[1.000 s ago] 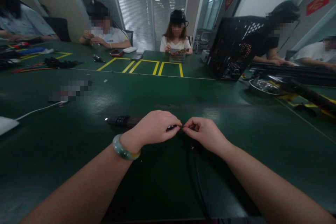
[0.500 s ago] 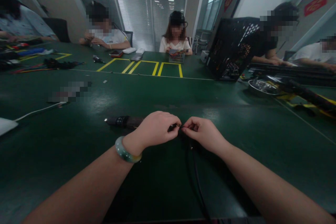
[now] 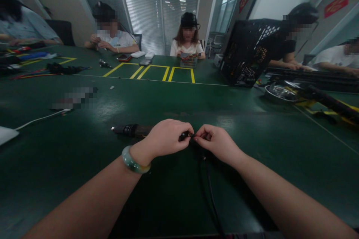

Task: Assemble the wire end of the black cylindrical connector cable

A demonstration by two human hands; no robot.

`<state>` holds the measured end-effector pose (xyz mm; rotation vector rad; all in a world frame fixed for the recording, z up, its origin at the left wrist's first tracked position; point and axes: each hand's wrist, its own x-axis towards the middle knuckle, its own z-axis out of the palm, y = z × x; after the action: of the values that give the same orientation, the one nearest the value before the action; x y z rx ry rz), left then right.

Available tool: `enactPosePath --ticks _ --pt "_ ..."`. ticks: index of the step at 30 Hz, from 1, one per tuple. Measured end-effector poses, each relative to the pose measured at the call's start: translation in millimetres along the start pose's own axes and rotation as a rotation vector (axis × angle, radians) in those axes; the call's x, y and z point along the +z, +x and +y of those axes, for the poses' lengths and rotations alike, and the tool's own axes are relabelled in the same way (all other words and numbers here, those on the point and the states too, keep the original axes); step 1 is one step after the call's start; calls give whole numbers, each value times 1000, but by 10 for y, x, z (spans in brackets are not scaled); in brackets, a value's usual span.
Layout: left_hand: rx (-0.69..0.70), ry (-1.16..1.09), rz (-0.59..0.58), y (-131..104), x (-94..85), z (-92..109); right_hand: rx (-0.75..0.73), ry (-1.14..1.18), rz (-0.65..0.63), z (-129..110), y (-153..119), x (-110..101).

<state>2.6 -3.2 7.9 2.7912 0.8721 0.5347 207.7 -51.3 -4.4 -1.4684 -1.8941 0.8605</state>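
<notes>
A dark, pen-shaped electric screwdriver (image 3: 129, 130) lies across the green table, its bit end pointing left. My left hand (image 3: 168, 134), a jade bangle at its wrist, is closed around the rear of the tool, whose black tail end shows between thumb and fingers. Close beside that end, my right hand (image 3: 214, 140) pinches something small and dark at the fingertips. Too little of it shows to name it. A black cable (image 3: 211, 190) with a metal-tipped end runs from below my right hand to the table's near edge.
A black computer case (image 3: 241, 54) stands at the back right, near a metal bowl (image 3: 280, 93) of clear bags. Tangled wires (image 3: 64, 68) and a white cable (image 3: 40, 118) lie to the left. Several people sit around the table (image 3: 157, 99).
Both hands keep nearly the same place and grip. My left wrist has shifted very slightly, and the tool's tail end is turned a little between the fingers.
</notes>
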Motion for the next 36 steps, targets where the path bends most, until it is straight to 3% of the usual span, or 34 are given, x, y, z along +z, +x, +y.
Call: enactPosePath --ticks 36 --pt "-11 26 -3 -12 -14 18 28 77 -15 11 15 18"
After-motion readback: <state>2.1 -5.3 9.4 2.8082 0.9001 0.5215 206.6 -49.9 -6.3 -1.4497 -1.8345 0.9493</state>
